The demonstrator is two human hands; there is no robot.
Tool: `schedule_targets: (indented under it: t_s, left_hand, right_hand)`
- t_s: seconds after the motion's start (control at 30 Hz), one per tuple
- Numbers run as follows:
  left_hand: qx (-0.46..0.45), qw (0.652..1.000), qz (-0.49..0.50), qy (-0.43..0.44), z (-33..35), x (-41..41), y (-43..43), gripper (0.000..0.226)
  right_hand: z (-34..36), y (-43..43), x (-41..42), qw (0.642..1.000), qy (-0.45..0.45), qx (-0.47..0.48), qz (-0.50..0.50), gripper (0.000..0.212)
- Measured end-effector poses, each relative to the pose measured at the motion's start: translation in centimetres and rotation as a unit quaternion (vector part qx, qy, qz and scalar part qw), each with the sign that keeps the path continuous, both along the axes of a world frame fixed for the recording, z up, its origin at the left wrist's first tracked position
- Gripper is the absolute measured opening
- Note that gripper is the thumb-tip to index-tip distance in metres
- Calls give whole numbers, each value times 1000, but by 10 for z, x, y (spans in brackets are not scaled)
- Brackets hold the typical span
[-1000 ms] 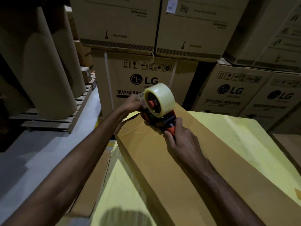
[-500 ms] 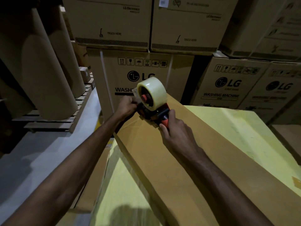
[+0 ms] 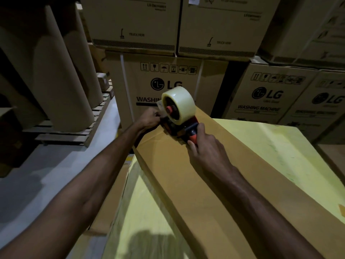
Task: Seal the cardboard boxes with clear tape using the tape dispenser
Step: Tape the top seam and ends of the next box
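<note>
A long brown cardboard box (image 3: 205,184) lies in front of me on a yellow surface (image 3: 280,146). A red and black tape dispenser (image 3: 182,127) with a roll of clear tape (image 3: 178,105) sits on the box's far end. My right hand (image 3: 203,148) grips the dispenser's orange handle. At the box's far edge, my left hand (image 3: 150,118) pinches the tape's free end just in front of the dispenser.
Stacked LG washing machine cartons (image 3: 168,79) rise behind the box, with more cartons (image 3: 268,94) at the right. Large cardboard tubes (image 3: 61,85) lean on a wooden pallet (image 3: 74,133) at the left. Grey floor (image 3: 37,184) runs along the left side.
The dispenser and both hands have shifted slightly toward the far end of the box. My left hand stays at the dispenser's front, on the tape end.
</note>
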State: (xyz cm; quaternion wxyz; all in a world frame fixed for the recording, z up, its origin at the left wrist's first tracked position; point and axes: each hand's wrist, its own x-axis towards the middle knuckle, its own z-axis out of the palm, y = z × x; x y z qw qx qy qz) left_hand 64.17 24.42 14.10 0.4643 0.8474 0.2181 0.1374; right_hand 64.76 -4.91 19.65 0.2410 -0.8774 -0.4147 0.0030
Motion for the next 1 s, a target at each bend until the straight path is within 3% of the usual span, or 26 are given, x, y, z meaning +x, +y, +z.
schedule_targets:
  t_s: [0.17,0.4,0.57,0.67,0.77,0.87,0.93,1.0]
  left_hand:
    - [-11,999,-31,-8,8,-10,-8,32]
    - [4,999,-43,-7,11,-14,-12,24]
    - [191,981,-43,4,10,-12,-22,48]
    - [356,927,-45,109,5,-16,-37,71]
    - [403,895,-148,122,3,-27,-66,101]
    - [446,859,-239,81,-10,-44,-103,72]
    - [432,862,-261,34,-12,-54,-118,49]
    - [415,872,-259,4,-9,-58,-121,40]
  right_hand:
    - [-6,-43,-10,1000,8,-13,6,39]
    - [-7,-105,-21,998,-24,-63,2,44]
    - [-5,-126,-31,997,-22,-79,-15,39]
    - [-8,-123,-32,996,-35,-79,-15,38]
    - [-11,-121,-33,996,-38,-82,-14,38]
    - [-12,-124,-33,996,-35,-79,-12,41]
    - [-11,-125,-34,996,-33,-78,-11,43]
    - [-10,-125,-35,996,-27,-81,-9,44]
